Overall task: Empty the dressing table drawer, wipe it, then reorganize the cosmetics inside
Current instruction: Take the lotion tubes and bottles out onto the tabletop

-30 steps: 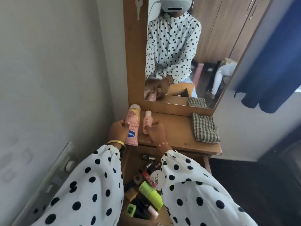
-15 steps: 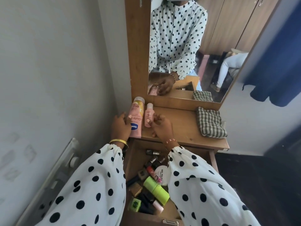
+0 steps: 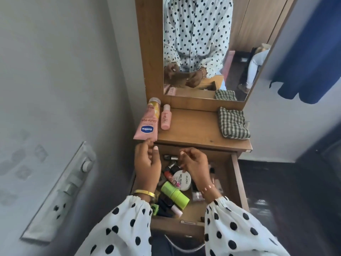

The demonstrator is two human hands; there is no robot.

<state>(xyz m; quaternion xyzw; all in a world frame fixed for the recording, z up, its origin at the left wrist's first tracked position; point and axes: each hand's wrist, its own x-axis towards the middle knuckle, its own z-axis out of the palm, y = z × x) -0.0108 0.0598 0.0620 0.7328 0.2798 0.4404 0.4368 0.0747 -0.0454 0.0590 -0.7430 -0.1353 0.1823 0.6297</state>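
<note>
2 pink bottles (image 3: pixel 147 121) stand on the tabletop (image 3: pixel 195 130) at frame centre; both hands (image 3: pixel 147 167) hover loosely curled, holding nothing, over the drawer (image 3: pixel 238 182), which seems mostly unemptied.

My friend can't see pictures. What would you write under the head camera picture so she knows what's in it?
Two empty hands, left hand and right hand, hover over an open wooden drawer full of cosmetics. On the wooden tabletop above lie a pink Vaseline tube, a small pink bottle and a folded green checked cloth, below a mirror.
</note>
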